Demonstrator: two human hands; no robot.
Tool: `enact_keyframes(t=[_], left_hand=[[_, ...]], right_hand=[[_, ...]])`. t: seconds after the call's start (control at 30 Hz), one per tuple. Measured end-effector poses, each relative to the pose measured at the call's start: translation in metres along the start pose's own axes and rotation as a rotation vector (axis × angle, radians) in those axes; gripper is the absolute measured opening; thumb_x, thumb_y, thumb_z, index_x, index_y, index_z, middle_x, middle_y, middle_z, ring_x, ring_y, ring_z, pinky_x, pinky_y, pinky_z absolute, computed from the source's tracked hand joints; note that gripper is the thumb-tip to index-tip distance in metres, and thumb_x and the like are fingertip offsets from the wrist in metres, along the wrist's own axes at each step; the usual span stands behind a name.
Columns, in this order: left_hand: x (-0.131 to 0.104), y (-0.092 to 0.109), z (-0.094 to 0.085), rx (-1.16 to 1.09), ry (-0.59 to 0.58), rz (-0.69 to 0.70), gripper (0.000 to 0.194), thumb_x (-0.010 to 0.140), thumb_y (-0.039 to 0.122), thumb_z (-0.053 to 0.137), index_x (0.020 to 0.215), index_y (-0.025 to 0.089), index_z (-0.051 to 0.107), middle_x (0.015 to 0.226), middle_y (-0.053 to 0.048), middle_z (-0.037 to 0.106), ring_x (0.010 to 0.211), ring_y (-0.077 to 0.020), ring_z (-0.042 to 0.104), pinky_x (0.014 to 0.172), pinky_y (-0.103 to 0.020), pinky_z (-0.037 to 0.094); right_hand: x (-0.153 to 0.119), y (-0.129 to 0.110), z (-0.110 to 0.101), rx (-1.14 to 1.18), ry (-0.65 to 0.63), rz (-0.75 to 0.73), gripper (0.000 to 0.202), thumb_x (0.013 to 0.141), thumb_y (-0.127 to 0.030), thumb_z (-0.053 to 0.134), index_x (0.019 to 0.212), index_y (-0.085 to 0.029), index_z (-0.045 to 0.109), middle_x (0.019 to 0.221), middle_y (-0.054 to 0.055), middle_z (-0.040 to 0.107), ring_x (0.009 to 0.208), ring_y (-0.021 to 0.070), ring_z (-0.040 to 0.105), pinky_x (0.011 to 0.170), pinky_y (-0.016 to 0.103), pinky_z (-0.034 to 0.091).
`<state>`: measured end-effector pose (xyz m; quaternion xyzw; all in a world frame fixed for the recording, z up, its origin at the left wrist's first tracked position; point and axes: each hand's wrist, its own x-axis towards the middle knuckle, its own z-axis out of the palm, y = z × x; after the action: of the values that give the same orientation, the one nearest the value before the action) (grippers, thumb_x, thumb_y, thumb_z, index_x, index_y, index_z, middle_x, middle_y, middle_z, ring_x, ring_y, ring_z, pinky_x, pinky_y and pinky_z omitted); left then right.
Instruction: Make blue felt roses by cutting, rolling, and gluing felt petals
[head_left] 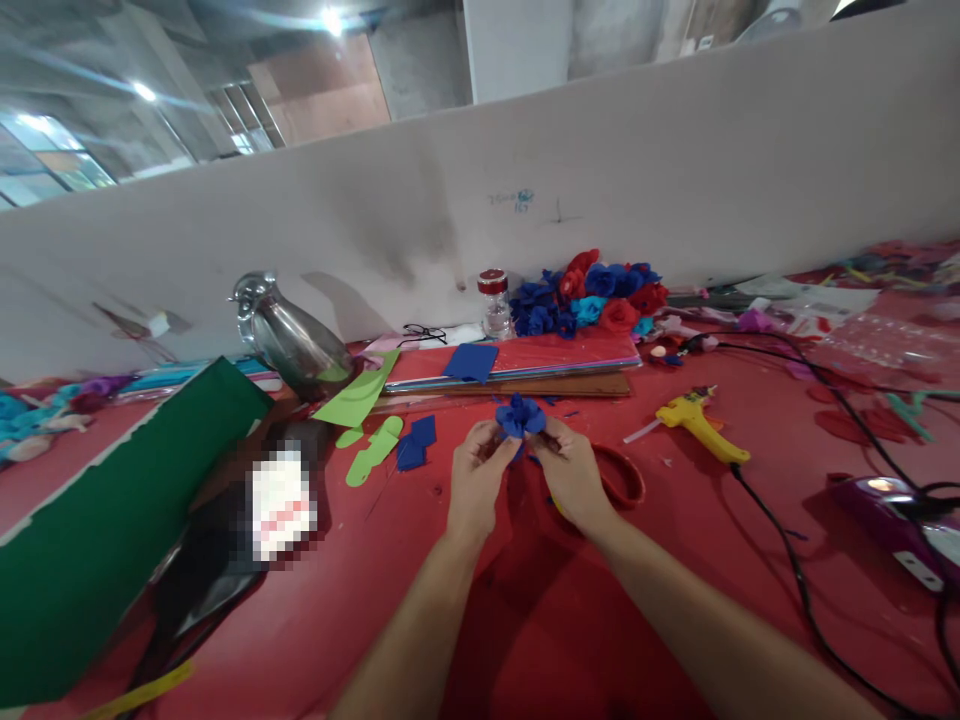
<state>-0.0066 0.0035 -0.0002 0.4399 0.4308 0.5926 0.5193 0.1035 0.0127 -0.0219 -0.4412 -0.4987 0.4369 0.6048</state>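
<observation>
Between my two hands, over the red table, is a blue paper flower (pixel 520 418) with several petals. My left hand (pixel 478 468) pinches its left side with thumb and fingers. On the opposite side, the fingers of my right hand (pixel 571 468) are closed on the flower's edge. Red-handled scissors (pixel 624 476) lie partly under my right hand, which hides much of them. Left of my hands are cut blue paper pieces (pixel 416 444) and light green petal-shaped pieces (pixel 373 450).
A yellow glue gun (pixel 701 424) lies at right, its black cord running toward me. Behind are stacked coloured sheets (pixel 555 356), a lidded jar (pixel 495 302) and a heap of red and blue flowers (pixel 585 295). A metal jug (pixel 292 335) and green board (pixel 120 530) stand left.
</observation>
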Motion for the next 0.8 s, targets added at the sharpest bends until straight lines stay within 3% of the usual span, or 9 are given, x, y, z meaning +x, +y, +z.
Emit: enact_keyframes(t=[0.1, 0.3, 0.43, 0.6, 0.8], left_hand=[[0.002, -0.002, -0.002, 0.046, -0.021, 0.030, 0.015, 0.065, 0.030, 0.076, 0.077, 0.020, 0.074, 0.085, -0.003, 0.065, 0.084, -0.0171, 0.056, 0.082, -0.028, 0.044], [0.008, 0.004, -0.008, 0.031, -0.054, 0.086, 0.014, 0.059, 0.027, 0.081, 0.057, 0.019, 0.069, 0.086, -0.004, 0.063, 0.086, -0.0173, 0.057, 0.081, -0.028, 0.046], [0.008, 0.009, -0.011, 0.050, -0.061, 0.118, 0.014, 0.058, 0.024, 0.081, 0.053, 0.020, 0.069, 0.084, -0.004, 0.066, 0.084, -0.0174, 0.059, 0.078, -0.029, 0.047], [0.009, 0.010, -0.009, 0.045, 0.000, 0.062, 0.009, 0.062, 0.028, 0.077, 0.064, 0.021, 0.073, 0.073, -0.002, 0.069, 0.078, -0.0179, 0.059, 0.077, -0.031, 0.048], [0.014, 0.006, -0.008, 0.045, 0.024, 0.014, 0.009, 0.058, 0.025, 0.078, 0.060, 0.020, 0.071, 0.062, 0.000, 0.067, 0.069, -0.0154, 0.058, 0.074, -0.029, 0.048]], right_hand=[[-0.001, -0.002, -0.001, -0.123, 0.032, -0.079, 0.014, 0.076, -0.031, 0.059, 0.073, -0.022, 0.070, 0.080, 0.003, 0.071, 0.080, 0.0217, 0.061, 0.077, 0.034, 0.048], [0.003, 0.001, -0.005, -0.065, -0.013, -0.124, 0.009, 0.073, -0.028, 0.062, 0.070, -0.023, 0.068, 0.077, 0.002, 0.069, 0.080, 0.0208, 0.061, 0.079, 0.033, 0.046], [0.006, 0.002, -0.007, -0.070, -0.034, -0.133, 0.008, 0.071, -0.030, 0.065, 0.067, -0.023, 0.067, 0.071, 0.001, 0.067, 0.072, 0.0190, 0.059, 0.072, 0.031, 0.044], [0.005, -0.003, -0.003, 0.044, -0.084, -0.022, 0.012, 0.071, -0.033, 0.066, 0.072, -0.021, 0.068, 0.072, 0.001, 0.068, 0.070, 0.0180, 0.060, 0.070, 0.030, 0.047], [0.005, -0.019, -0.001, 0.285, -0.036, 0.118, 0.032, 0.075, -0.053, 0.063, 0.070, -0.022, 0.065, 0.067, 0.000, 0.066, 0.067, 0.0161, 0.058, 0.070, 0.030, 0.047]])
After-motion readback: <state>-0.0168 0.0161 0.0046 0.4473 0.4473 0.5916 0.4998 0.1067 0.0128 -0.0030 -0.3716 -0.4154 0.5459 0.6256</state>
